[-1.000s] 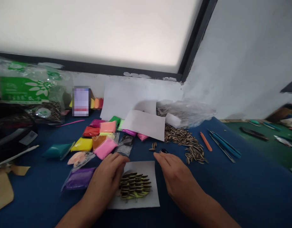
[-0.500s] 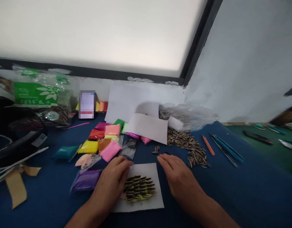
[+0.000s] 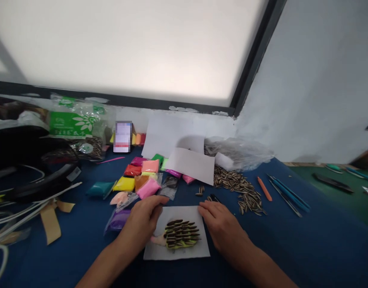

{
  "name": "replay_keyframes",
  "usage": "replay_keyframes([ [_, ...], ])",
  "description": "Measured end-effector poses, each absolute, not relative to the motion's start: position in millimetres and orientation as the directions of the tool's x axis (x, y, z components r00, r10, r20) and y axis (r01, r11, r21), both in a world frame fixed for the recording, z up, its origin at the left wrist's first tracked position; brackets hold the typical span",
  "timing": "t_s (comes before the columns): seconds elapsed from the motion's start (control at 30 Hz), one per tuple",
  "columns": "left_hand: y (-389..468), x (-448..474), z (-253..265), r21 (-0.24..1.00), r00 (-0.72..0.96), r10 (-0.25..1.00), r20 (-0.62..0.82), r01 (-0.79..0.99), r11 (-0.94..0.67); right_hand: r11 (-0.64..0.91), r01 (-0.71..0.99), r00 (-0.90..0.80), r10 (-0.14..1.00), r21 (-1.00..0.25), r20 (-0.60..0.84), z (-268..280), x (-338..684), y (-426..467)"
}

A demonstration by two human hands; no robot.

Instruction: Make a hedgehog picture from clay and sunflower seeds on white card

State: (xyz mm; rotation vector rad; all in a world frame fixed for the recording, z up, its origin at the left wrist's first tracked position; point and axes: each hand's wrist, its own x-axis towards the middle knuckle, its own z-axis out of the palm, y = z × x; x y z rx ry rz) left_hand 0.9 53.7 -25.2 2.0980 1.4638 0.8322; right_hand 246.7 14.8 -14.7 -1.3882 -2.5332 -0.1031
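A sheet of white paper (image 3: 155,253) lies on the blue cloth between my hands. On it rests a hedgehog figure (image 3: 183,234) with a pale pink snout, a yellow-green body and rows of dark sunflower seeds as spines. My left hand (image 3: 143,218) is at the sheet's upper left edge, index finger stretched out and thumb a little apart. At the upper right corner, my right hand (image 3: 221,220) lies with fingers extended, fingertips touching or nearly touching the paper. Both hands appear to hold nothing. A dark pen-like object (image 3: 214,198) is partly hidden behind my right hand.
Clay packets (image 3: 149,188) in several colours lie left of centre. A seed pile (image 3: 234,182) spreads on the right, beside an orange tool (image 3: 264,189) and blue tweezers (image 3: 290,194). Behind stand a phone (image 3: 122,137) and a green seed bag (image 3: 77,126). Cables (image 3: 36,208) run at left.
The view has turned slightly left. The hedgehog's snout, hidden by my left hand before, now shows as paper and hand have moved apart. My right fingertips are closer to the paper's corner.
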Motion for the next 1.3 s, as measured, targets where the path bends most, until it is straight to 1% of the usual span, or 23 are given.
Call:
replay_keyframes([
  [0.27,58,-4,-24,0.619,0.297,0.926,0.234,0.688,-0.378,0.518,0.852,-0.495,0.843,-0.072,0.209,-15,246,14],
  [0.57,57,0,-28,0.619,0.288,0.925,0.248,0.687,-0.380,0.485,0.867,-0.464,0.868,-0.111,0.176,-14,246,16],
  [0.7,57,1,-28,0.634,0.282,0.924,0.259,0.672,-0.382,0.477,0.874,-0.457,0.870,-0.088,0.185,-16,247,18],
  [0.83,57,-1,-26,0.626,0.267,0.908,0.324,0.658,-0.417,0.498,0.865,-0.474,0.850,-0.055,0.230,-16,248,18],
  [0.97,60,-8,-26,0.547,0.240,0.887,0.394,0.715,-0.436,0.502,0.863,-0.473,0.842,-0.053,0.260,-13,248,18],
  [1.1,62,-11,-28,0.445,0.296,0.882,0.365,0.777,-0.445,0.496,0.866,-0.463,0.846,-0.070,0.265,-13,245,16],
  [1.17,61,-10,-29,0.409,0.319,0.882,0.347,0.795,-0.449,0.498,0.864,-0.461,0.839,-0.068,0.289,-13,244,15],
  [1.3,61,-7,-30,0.350,0.331,0.862,0.384,0.812,-0.467,0.519,0.854,-0.470,0.804,-0.043,0.363,-11,243,13],
])
